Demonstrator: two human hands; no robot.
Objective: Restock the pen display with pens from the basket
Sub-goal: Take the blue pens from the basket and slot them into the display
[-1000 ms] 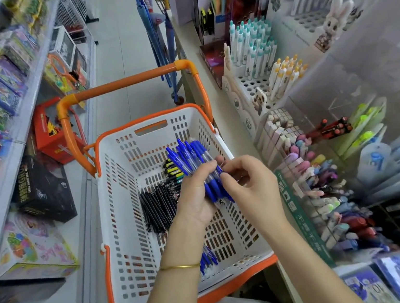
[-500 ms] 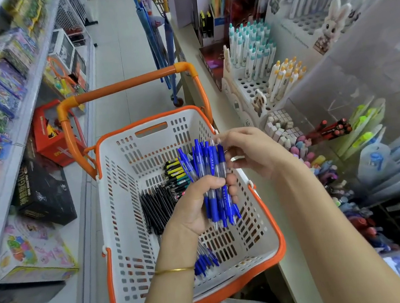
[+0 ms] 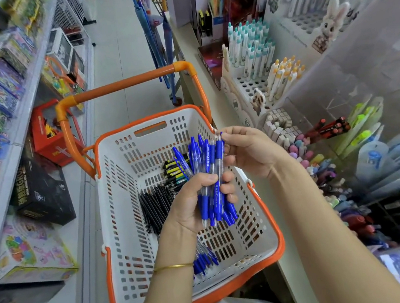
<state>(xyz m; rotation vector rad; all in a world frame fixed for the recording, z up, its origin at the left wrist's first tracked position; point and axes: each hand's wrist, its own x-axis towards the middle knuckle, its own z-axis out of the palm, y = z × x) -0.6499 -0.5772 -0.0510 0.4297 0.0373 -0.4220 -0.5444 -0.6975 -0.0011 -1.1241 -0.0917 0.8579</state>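
Thin gold bangle, left wrist

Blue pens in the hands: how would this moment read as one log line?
left hand: grips blue pens, upright, above basket | right hand: fingers pinch one pen's top | basket: black pens inside

Pale desk along the right, bearing a white holed pen stand, a dark red box and the clear pen display.
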